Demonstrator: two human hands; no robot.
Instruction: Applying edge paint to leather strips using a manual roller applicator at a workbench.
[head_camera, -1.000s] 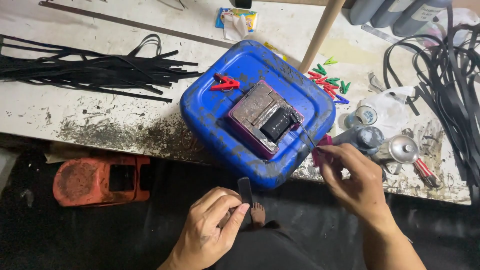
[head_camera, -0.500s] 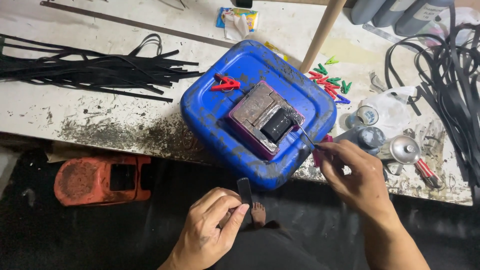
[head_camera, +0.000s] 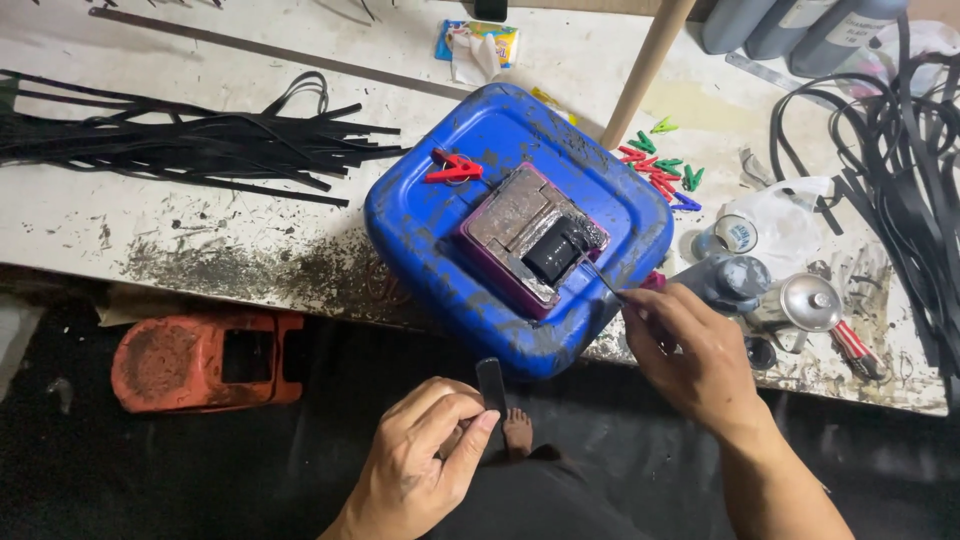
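Now, left hand: it is hovering below the table edge, over dark cloth; thumb and fingers are pinching a short flat black strip, which is standing nearly upright between them.
Right hand: its fingers are closing tightly around a thin stick-like brush; the brush tip is reaching into the black patch at the corner of the small box.
Blue container: a battered blue plastic jerrycan is lying flat on the stained white worktable, smeared with black marks; its near corner is hanging just past the table edge.
Box on it: a small purple-edged rectangular box is sitting on the jerrycan's upper face; grey slabs are filling most of it, and a glossy black mass is showing at the end nearest the right hand; whether that mass is liquid or solid cannot be told.
Red clip: a red plastic clothes peg is lying on the jerrycan just beside the box, apart from it.
Loose pegs: red and green clothes pegs are lying scattered on the table beyond the jerrycan.
Strip pile: long black strips are lying heaped at the table's far left.
Small cans: several dirty round metal tins are standing close together right of the right hand; their contents are hidden.
Floor: an orange plastic casing is lying below the table.
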